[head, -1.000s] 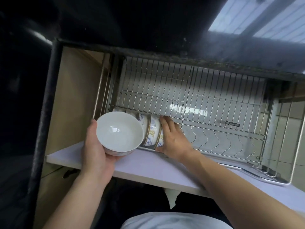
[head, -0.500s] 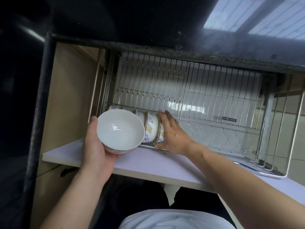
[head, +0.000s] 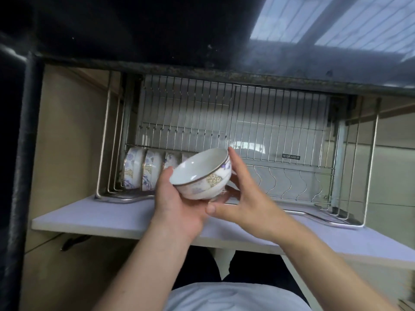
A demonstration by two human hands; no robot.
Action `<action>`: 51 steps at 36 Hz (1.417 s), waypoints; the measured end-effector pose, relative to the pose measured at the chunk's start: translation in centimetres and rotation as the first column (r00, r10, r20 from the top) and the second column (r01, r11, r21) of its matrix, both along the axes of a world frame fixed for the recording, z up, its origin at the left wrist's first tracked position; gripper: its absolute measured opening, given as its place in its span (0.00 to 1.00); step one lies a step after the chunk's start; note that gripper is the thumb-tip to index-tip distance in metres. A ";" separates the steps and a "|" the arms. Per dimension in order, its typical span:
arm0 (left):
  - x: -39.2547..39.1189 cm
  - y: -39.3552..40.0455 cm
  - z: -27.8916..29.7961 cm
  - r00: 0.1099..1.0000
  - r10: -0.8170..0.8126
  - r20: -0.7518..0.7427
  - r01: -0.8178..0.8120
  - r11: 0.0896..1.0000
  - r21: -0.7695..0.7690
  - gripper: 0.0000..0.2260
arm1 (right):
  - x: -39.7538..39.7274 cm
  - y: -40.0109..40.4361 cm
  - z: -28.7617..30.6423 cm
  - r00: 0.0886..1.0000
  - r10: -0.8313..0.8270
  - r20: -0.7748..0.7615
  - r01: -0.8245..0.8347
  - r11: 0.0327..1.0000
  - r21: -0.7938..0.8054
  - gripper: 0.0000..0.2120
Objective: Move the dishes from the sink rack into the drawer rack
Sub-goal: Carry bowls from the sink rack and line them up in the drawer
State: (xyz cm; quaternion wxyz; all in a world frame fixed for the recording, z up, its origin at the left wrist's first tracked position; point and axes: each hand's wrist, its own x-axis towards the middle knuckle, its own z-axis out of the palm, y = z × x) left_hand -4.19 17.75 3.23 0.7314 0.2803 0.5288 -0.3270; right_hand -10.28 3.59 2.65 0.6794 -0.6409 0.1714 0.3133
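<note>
Home kitchen: pull-out wire dish rack [head: 235, 122], stacked bowls [head: 143, 169].

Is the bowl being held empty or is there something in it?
Empty: the bowl, held tilted between both hands, shows only a bare white inside.
</note>
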 end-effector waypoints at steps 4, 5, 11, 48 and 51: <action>-1.1 -2.5 0.0 1.000 0.004 0.019 -0.006 0.994 0.107 0.26 | 0.0 0.8 0.5 0.993 -0.117 -0.007 0.114 0.978 -0.172 0.66; -1.5 -3.1 0.1 0.999 -0.007 0.037 0.002 0.993 0.116 0.24 | -0.2 0.6 0.3 0.990 -0.144 0.009 0.143 0.969 -0.201 0.66; -1.7 -3.0 0.1 0.919 -0.388 0.074 0.354 0.891 0.284 0.16 | 0.0 -3.3 -0.7 0.992 -0.122 0.030 0.126 0.959 -0.254 0.60; -2.4 7.8 -0.9 0.038 -0.888 -0.459 0.354 -0.418 0.837 0.09 | 0.8 0.0 -14.7 0.848 0.531 0.001 -0.386 0.618 -0.685 0.60; -2.5 7.8 -0.9 0.035 -0.888 -0.458 0.350 -0.419 0.838 0.09 | 0.3 -0.5 -14.7 0.838 0.545 -0.006 -0.391 0.593 -0.704 0.60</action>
